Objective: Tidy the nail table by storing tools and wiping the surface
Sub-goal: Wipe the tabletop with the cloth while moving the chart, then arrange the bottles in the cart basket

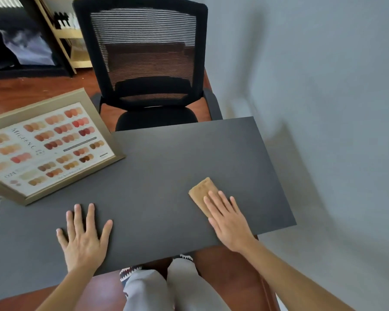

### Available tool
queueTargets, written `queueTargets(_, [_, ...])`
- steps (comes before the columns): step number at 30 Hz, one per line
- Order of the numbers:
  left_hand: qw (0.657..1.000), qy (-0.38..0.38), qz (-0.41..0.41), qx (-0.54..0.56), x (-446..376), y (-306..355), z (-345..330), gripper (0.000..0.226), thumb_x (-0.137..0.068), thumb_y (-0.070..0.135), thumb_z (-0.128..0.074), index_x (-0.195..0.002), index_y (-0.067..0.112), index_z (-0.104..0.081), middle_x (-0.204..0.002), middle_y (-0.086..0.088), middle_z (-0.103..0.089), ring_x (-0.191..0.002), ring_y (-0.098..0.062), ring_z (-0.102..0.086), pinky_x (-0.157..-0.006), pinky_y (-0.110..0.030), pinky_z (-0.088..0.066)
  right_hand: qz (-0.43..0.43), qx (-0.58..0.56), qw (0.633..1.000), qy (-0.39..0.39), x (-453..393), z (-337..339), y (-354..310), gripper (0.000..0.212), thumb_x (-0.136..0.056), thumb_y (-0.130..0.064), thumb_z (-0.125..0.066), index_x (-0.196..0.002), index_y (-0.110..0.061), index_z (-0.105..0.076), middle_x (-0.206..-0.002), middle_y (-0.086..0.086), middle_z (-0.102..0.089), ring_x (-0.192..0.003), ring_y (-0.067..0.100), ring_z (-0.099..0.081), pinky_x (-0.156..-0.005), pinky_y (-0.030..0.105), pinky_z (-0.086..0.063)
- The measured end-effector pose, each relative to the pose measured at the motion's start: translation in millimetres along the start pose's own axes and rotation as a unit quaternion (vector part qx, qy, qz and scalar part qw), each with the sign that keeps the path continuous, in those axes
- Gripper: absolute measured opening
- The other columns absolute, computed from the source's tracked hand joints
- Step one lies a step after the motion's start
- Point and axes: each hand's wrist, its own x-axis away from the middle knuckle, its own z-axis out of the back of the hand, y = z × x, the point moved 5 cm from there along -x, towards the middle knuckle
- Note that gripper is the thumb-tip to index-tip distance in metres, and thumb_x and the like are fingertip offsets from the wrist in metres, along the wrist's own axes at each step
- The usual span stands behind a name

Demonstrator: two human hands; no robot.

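Grey trouser legs (pixel 166 286) of mine show at the bottom of the view, knees tucked just under the near edge of the dark grey matte tabletop (pixel 157 167). On that edge my left hand (pixel 83 239) lies flat, palm down, fingers spread wide and holding nothing. My right hand (pixel 228 223) is also flat and released, with its fingers (pixel 213 205) pressed down on the near half of a tan folded wiping cloth (pixel 202 190); I am pressing it against the surface rather than gripping it. The cloth sits on the right part of the table, close to the right edge, its far end sticking out beyond my fingertips.

At the far left of the tabletop lies a framed nail colour chart (pixel 47 147) with a dull gold frame and rows of pink, red, orange and brown swatches; it is turned at an angle and well apart from both hands. Between the chart and the cloth the surface is bare grey.

Beyond the far edge stands a black mesh-backed office chair (pixel 144 63), facing me. Reddish-brown wooden floor (pixel 20 88) shows behind it, with a pale wooden shelf unit (pixel 63 32) at upper left. A plain grey wall (pixel 323 75) fills the right side.
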Motion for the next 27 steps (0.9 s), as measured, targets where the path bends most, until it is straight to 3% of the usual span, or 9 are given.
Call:
queueTargets(5, [1.0, -0.021, -0.004, 0.002, -2, -3, -2, 0.075, -0.092, 0.066, -0.02, -0.155, 0.026, -0.016, -0.165, -0.006, -0.003, -0.151, -0.025, 0.004, -0.118, -0.055, -0.002, -0.251, -0.055, 0.966, 0.002, 44, 20, 122, 0.061, -0.098, -0.04, -0.019, -0.151, -0.011, -0.03, -0.159, 0.008, -0.023, -0.145, 0.037, -0.027, -0.114, 0.058, -0.028])
queueTargets(11, [0.997, -0.076, -0.024, 0.006, -7, -7, 0, 0.081, -0.087, 0.071, -0.015, -0.155, 0.031, 0.002, -0.164, -0.001, 0.013, -0.149, -0.02, 0.018, -0.119, -0.051, 0.006, -0.262, -0.038, 0.964, -0.035, 50, 30, 128, 0.059, -0.101, -0.042, -0.021, -0.153, -0.014, -0.015, -0.162, 0.01, -0.012, -0.15, 0.035, -0.012, -0.119, 0.057, -0.018])
queueTargets(13, [0.995, -0.091, -0.03, 0.031, -6, -6, 7, 0.076, -0.091, 0.068, -0.02, -0.155, 0.032, -0.001, -0.164, 0.0, 0.012, -0.149, -0.019, 0.017, -0.119, -0.05, 0.007, -0.264, -0.033, 0.963, -0.027, 45, 41, 120, 0.071, -0.098, -0.053, -0.007, -0.151, -0.011, -0.025, -0.161, 0.017, -0.02, -0.148, 0.039, -0.016, -0.117, 0.059, -0.018])
queueTargets(15, [0.993, -0.091, -0.028, 0.072, -5, -6, 17, 0.068, -0.096, 0.061, -0.027, -0.155, 0.03, -0.015, -0.165, 0.002, 0.003, -0.151, -0.018, 0.011, -0.12, -0.048, 0.004, -0.245, -0.035, 0.969, 0.019, 33, 56, 104, 0.093, -0.092, -0.061, 0.007, -0.141, -0.004, -0.048, -0.151, 0.028, -0.036, -0.14, 0.049, -0.03, -0.109, 0.066, -0.024])
queueTargets(17, [0.99, -0.079, -0.021, 0.11, -6, -8, 28, 0.058, -0.1, 0.054, -0.03, -0.15, 0.027, -0.031, -0.164, 0.003, -0.012, -0.151, -0.017, -0.001, -0.12, -0.046, 0.001, -0.212, -0.042, 0.975, 0.05, 13, 66, 78, 0.09, -0.095, -0.06, 0.0, -0.13, -0.002, -0.059, -0.142, 0.033, -0.044, -0.133, 0.054, -0.038, -0.103, 0.069, -0.03])
queueTargets(19, [0.987, -0.06, -0.013, 0.149, -4, -13, 39, 0.048, -0.102, 0.048, -0.031, -0.143, 0.026, -0.045, -0.157, 0.004, -0.032, -0.148, -0.015, -0.018, -0.121, -0.044, -0.003, -0.163, -0.063, 0.983, 0.05, -15, 68, 42, 0.076, -0.098, -0.054, -0.014, -0.124, -0.003, -0.064, -0.139, 0.032, -0.048, -0.13, 0.055, -0.041, -0.1, 0.068, -0.033])
queueTargets(22, [0.978, -0.013, -0.02, 0.208, -1, -25, 60, 0.037, -0.103, 0.041, -0.036, -0.126, 0.025, -0.06, -0.133, 0.008, -0.057, -0.13, -0.013, -0.046, -0.119, -0.041, -0.016, -0.077, -0.105, 0.987, 0.096, -58, 74, -23, 0.025, -0.094, -0.018, -0.059, -0.112, -0.005, -0.071, -0.129, 0.023, -0.06, -0.127, 0.047, -0.049, -0.103, 0.066, -0.035])
queueTargets(24, [0.972, 0.03, -0.021, 0.232, 0, -44, 78, 0.031, -0.101, 0.037, -0.044, -0.112, 0.021, -0.068, -0.114, 0.007, -0.066, -0.111, -0.014, -0.058, -0.111, -0.038, -0.033, -0.002, -0.152, 0.984, 0.097, -85, 76, -75, 0.02, -0.084, -0.001, -0.07, -0.103, -0.007, -0.074, -0.112, 0.012, -0.07, -0.115, 0.039, -0.061, -0.099, 0.057, -0.044])
queueTargets(27, [0.96, 0.109, 0.015, 0.257, -3, -89, 108, 0.033, -0.098, 0.038, -0.052, -0.085, 0.012, -0.069, -0.085, 0.001, -0.065, -0.083, -0.017, -0.059, -0.079, -0.028, -0.044, 0.097, -0.202, 0.974, 0.033, -117, 85, -168, 0.013, -0.09, -0.01, -0.065, -0.098, -0.016, -0.074, -0.094, -0.008, -0.07, -0.093, 0.017, -0.065, -0.084, 0.031, -0.047])
